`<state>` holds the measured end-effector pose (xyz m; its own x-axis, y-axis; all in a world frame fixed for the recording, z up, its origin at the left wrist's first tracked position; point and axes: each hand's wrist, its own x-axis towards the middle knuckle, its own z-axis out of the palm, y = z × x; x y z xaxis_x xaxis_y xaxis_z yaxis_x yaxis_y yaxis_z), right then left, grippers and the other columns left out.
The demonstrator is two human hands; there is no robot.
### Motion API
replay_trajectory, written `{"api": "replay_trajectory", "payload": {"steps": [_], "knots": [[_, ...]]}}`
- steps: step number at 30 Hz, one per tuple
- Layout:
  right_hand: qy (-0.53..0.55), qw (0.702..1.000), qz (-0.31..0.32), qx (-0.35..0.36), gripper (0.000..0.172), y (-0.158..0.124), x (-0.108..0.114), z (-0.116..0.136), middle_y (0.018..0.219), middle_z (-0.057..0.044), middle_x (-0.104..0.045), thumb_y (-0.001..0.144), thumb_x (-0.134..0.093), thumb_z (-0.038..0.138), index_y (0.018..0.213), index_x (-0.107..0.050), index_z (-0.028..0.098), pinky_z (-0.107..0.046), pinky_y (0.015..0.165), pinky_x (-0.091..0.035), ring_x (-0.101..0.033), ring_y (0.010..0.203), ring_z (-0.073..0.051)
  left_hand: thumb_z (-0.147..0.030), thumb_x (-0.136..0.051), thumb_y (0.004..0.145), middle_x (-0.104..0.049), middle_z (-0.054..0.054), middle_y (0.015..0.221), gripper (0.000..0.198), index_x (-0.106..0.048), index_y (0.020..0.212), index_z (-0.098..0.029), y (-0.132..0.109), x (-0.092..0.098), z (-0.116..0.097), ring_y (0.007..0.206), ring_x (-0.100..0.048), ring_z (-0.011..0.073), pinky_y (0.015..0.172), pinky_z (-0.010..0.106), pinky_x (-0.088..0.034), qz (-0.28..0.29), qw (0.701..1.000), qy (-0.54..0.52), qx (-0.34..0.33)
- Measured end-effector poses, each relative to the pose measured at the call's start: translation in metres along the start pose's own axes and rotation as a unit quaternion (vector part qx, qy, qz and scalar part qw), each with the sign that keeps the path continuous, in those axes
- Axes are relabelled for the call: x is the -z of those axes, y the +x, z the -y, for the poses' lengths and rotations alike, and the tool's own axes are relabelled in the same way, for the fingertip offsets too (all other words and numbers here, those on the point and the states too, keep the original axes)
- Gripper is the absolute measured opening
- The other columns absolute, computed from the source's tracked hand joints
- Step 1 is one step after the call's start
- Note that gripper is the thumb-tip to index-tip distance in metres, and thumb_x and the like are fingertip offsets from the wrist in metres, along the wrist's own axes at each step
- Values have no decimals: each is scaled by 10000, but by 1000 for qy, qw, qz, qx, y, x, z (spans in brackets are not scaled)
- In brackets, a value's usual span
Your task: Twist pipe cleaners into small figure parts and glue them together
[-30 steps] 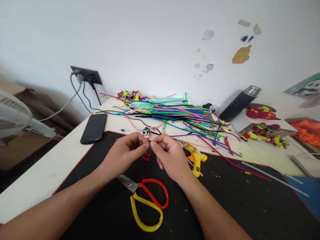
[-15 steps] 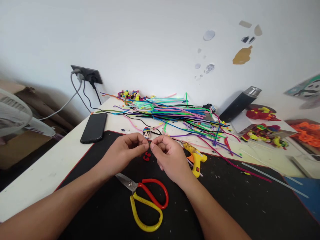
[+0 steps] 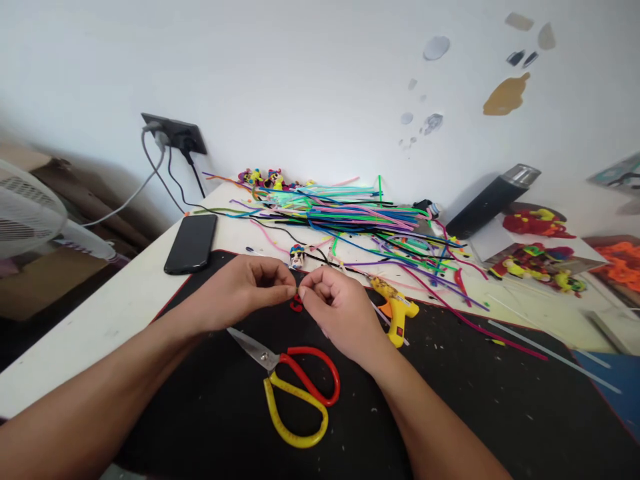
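My left hand and my right hand meet above the black mat, thumb and forefinger pinched on each. Whatever lies between the fingertips is too small to make out. Just below them are small red curled pieces on the mat, partly covered by my right hand. A little figure head with a white face and a coloured top stands right behind my fingertips. Nearer to me lie scissors with one red and one yellow handle, blades to the left. The yellow glue gun rests beside my right hand.
A heap of coloured pipe cleaners covers the back of the table. At left lie a black phone and a white fan. A dark flask leans at right near finished figures. Glue sticks lie on the right.
The camera view has shifted slightly, so the scene sits a little differently in the picture. Both hands stay pinched together; my right hand now covers more of the red pieces.
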<state>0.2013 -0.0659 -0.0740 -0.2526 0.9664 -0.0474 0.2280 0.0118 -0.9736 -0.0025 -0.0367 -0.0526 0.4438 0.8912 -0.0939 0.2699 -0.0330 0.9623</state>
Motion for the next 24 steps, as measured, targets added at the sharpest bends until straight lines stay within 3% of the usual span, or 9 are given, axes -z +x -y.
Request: {"api": "replay_trajectory", "payload": {"steps": [8, 17, 24], "knots": [[-25, 1000, 6, 6, 67, 1, -1, -3, 583, 88, -469, 927, -646, 271, 879, -645, 225, -256, 497, -286, -397, 515, -117, -446, -805, 795, -722, 24, 678, 262, -795, 741, -189, 0, 4, 3, 634, -604, 163, 600, 254, -476, -2, 999, 37, 8], [-13, 1000, 7, -1, 52, 0, 2, 1, 583, 88, -491, 925, -662, 272, 895, -652, 231, -249, 485, -293, -409, 484, -110, -456, -802, 837, -794, 48, 774, 268, -820, 797, -192, 0, 3, 5, 723, -693, 202, 701, 289, -556, -20, 998, 51, -32], [34, 999, 4, -10, 80, -1, 1, 2, 580, 98, -485, 932, -666, 305, 896, -652, 236, -234, 437, -281, -421, 425, -92, -430, -788, 883, -760, 39, 776, 258, -787, 805, -183, -2, 2, 0, 719, -655, 176, 686, 264, -519, -18, 997, 52, -61]]}}
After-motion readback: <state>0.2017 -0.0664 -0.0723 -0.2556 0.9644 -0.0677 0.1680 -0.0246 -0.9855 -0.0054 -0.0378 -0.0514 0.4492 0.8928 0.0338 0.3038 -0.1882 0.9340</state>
